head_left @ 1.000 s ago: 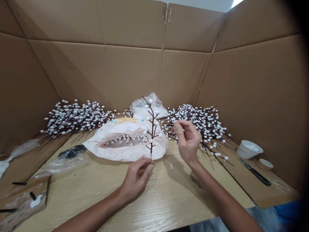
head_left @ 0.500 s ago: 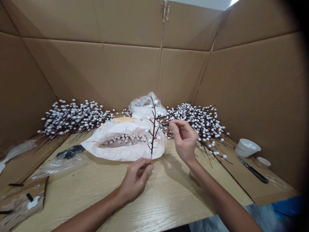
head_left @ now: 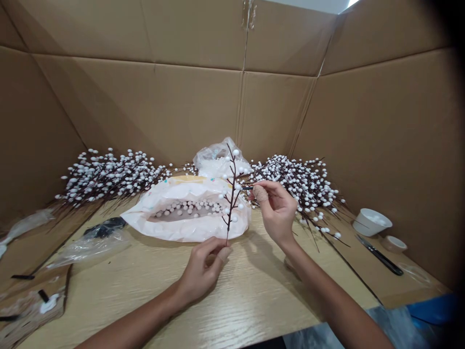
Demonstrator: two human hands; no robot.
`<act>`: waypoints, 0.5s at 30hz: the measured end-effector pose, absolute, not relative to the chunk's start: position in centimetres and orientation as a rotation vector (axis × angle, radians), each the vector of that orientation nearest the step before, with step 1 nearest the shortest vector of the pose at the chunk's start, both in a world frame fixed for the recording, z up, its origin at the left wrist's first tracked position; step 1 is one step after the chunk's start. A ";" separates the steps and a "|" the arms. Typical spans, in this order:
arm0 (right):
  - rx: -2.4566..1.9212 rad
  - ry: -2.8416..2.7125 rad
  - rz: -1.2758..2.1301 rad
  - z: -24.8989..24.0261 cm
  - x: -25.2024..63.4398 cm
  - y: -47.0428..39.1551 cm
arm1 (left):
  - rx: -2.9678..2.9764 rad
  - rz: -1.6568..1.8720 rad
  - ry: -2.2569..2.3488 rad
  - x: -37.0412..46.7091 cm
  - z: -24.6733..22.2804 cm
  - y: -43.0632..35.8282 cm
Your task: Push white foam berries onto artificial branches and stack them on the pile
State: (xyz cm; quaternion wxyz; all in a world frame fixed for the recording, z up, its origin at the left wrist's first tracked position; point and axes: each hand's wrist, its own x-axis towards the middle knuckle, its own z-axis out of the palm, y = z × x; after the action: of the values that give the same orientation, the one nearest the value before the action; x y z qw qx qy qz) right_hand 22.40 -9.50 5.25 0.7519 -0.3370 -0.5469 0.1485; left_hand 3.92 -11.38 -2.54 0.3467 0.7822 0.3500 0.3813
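My left hand [head_left: 208, 266] pinches the bottom of a dark brown twig [head_left: 231, 198], which stands upright with white balls on several of its side shoots. My right hand [head_left: 276, 206] is closed on a thin black stick [head_left: 248, 188], whose far end points left at the twig, close to a white ball. Whether the stick touches the twig is hard to tell. Behind the twig lies an open white plastic bag [head_left: 178, 233] with many small white balls [head_left: 196, 208] inside.
Bundles of white-balled twigs lie at the back left [head_left: 109, 177] and back right [head_left: 298, 182]. A clear bag [head_left: 212, 157] stands between them. At right are a white cup [head_left: 371, 223], a tape roll [head_left: 394, 244] and scissors [head_left: 381, 257]. Cardboard walls [head_left: 181, 106] surround the table.
My right hand and the black stick have shifted very slightly left, and a white ball near the twig's top sits a little farther right. My left hand keeps its hold on the twig.
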 end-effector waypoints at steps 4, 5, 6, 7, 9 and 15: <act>-0.736 -1.184 0.326 5.3 22.4 -9.4 | 2.030 0.973 0.910 3.8 -2.5 -11.4; -0.730 -1.182 0.330 5.3 22.4 -9.4 | 2.030 0.971 0.915 3.8 -2.5 -11.4; -0.724 -1.180 0.336 5.3 22.4 -9.4 | 2.031 0.971 0.919 3.8 -2.5 -11.4; -0.720 -1.180 0.341 5.3 22.4 -9.4 | 2.034 0.973 0.920 3.8 -2.5 -11.4; -0.721 -1.182 0.344 5.2 22.4 -9.4 | 2.040 0.978 0.915 3.8 -2.5 -11.4; -0.703 -1.188 0.318 5.0 22.5 -9.4 | 2.030 0.971 0.916 3.9 -2.4 -11.5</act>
State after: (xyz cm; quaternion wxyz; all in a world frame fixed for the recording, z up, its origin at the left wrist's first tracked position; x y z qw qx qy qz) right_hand 22.48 -9.40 5.04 0.7595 -0.3228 -0.5455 0.1462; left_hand 3.86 -11.52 -2.43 0.3486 0.7831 0.3535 0.3745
